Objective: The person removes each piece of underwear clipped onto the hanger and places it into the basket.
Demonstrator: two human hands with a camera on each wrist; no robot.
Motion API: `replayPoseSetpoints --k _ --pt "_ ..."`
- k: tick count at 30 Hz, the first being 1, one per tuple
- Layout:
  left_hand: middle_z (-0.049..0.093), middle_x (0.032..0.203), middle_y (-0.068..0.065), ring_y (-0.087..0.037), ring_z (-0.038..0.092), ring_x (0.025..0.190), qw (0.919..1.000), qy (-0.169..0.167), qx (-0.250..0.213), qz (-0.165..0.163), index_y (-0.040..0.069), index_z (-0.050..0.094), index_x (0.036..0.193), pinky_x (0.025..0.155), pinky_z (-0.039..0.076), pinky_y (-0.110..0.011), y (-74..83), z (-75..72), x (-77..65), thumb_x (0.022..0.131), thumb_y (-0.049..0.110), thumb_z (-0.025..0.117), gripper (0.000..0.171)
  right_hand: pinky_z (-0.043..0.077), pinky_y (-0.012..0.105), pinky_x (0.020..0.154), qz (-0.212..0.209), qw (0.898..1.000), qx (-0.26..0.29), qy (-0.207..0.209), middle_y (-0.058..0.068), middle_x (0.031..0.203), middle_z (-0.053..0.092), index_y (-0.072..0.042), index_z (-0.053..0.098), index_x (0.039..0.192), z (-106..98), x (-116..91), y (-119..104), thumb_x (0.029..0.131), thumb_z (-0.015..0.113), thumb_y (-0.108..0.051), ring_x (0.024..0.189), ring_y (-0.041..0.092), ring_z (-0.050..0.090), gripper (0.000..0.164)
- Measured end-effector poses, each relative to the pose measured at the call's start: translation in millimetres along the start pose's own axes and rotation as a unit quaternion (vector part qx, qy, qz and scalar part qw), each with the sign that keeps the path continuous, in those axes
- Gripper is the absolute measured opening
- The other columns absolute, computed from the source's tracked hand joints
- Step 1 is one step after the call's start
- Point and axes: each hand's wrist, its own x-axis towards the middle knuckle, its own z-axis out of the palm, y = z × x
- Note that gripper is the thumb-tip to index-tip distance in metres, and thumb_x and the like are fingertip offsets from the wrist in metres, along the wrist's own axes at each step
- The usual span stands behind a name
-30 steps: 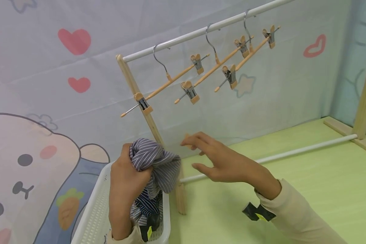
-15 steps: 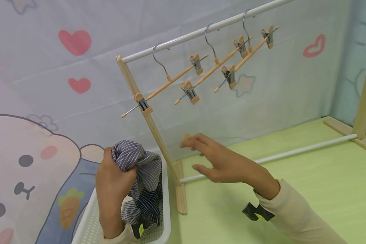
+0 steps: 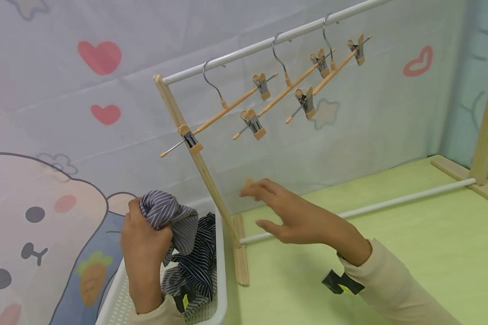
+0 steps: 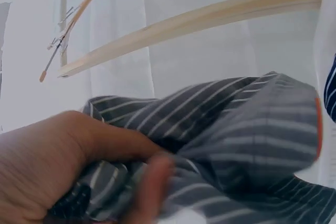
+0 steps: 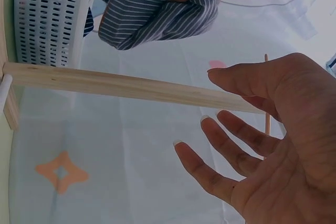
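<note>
My left hand (image 3: pixel 144 243) grips a bunched grey cloth garment with white stripes (image 3: pixel 183 225), held over the white basket (image 3: pixel 221 289). In the left wrist view the thumb presses into the folds of the striped garment (image 4: pixel 252 140), and a thin orange edge shows on it. Darker striped clothes (image 3: pixel 199 257) lie in the basket below. My right hand (image 3: pixel 297 216) hovers in front of the rack with nothing in it. The right wrist view shows the right hand (image 5: pixel 262 150) with its fingers spread and loosely bent, apart from the thumb.
A rack with a white top rail (image 3: pixel 244 54) and wooden post (image 3: pixel 211 189) stands behind the hands. Three clip hangers hang from it, the leftmost hanger (image 3: pixel 227 108) nearest the basket. A lower white bar (image 3: pixel 406 198) runs above the green tabletop (image 3: pixel 309 280).
My left hand has moved left and slightly down with the striped garment, uncovering more of the dark clothes in the basket. The right hand has stayed almost still.
</note>
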Motion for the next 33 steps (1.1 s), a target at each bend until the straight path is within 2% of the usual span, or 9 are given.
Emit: replayPoseSetpoints --k 9,18,25,33 --pt "0.046 0.1 -0.035 -0.048 0.043 0.086 0.9966 -0.029 0.017 -0.075 -0.004 0.036 0.129 0.072 0.038 -0.064 -9.0 2.6 -1.6 0.071 0.002 0.054 0.061 0.041 0.042 0.1 0.006 1.0 -0.002 -0.005 0.002 0.137 0.038 -0.014 0.038 0.137 2 1 0 0.089 0.063 -0.013 0.132 0.012 0.025 0.055" --pt "0.036 0.11 -0.046 -0.056 0.044 0.084 0.9858 -0.078 0.062 -0.135 -0.013 0.024 0.132 0.072 0.04 -0.065 -18.7 0.8 -1.5 0.069 0.005 0.057 0.074 0.04 0.043 0.101 0.004 1.0 -0.006 -0.008 0.003 0.136 0.039 -0.014 0.039 0.136 2 1 1 0.089 0.063 -0.013 0.133 0.015 0.025 0.053" --pt "0.026 0.116 -0.049 -0.061 0.038 0.095 0.9748 -0.163 0.067 -0.136 -0.015 0.016 0.133 0.081 0.038 -0.068 -25.1 2.8 0.7 0.073 0.011 0.057 0.077 0.038 0.046 0.102 0.012 1.0 -0.003 -0.014 0.003 0.137 0.038 -0.017 0.038 0.137 3 0 1 0.089 0.063 -0.013 0.134 0.02 0.025 0.054" --pt "0.023 0.121 -0.05 -0.064 0.037 0.099 0.9677 -0.21 0.076 -0.116 -0.015 0.013 0.137 0.085 0.037 -0.07 -29.8 6.4 3.5 0.079 0.012 0.055 0.076 0.038 0.047 0.103 0.017 1.0 -0.007 -0.017 0.003 0.137 0.038 -0.016 0.038 0.137 3 -1 1 0.089 0.063 -0.014 0.134 0.021 0.024 0.054"
